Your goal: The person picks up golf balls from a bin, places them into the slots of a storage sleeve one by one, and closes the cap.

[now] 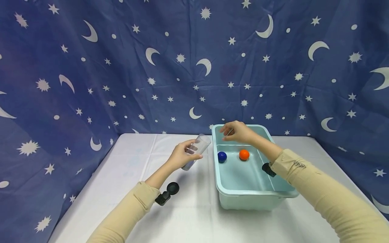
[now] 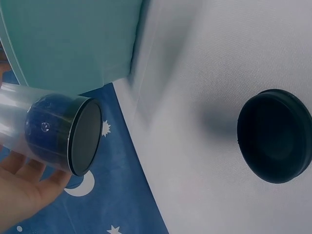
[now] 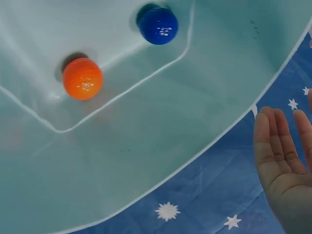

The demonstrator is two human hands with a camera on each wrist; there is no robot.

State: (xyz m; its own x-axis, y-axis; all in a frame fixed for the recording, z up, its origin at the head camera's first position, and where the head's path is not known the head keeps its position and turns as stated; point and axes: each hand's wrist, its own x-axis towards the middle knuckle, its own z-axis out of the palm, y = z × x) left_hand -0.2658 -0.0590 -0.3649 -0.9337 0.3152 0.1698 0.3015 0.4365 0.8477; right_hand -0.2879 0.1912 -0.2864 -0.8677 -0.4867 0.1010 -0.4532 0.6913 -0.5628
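Note:
My left hand [image 1: 183, 155] grips a clear plastic cylinder [image 1: 200, 143] above the table, just left of the bin, tilted with its upper end toward the bin. The left wrist view shows the dark base of the cylinder [image 2: 87, 137]; blue shows through its wall, and I cannot tell whether something is inside. Over the far left part of the pale teal bin [image 1: 240, 193] hovers my right hand [image 1: 240, 131], fingers bent loosely, with no held object visible in the right wrist view. Inside the bin are a blue ball [image 1: 222, 157] and an orange ball [image 1: 244, 155].
A round black cap-like piece [image 1: 173, 188] appears by the left wrist, beside a small black device [image 1: 162, 198]. Another black device [image 1: 268, 169] is at the right wrist. A white cloth covers the table [image 1: 182, 219]; a star-and-moon curtain [image 1: 170, 91] hangs behind.

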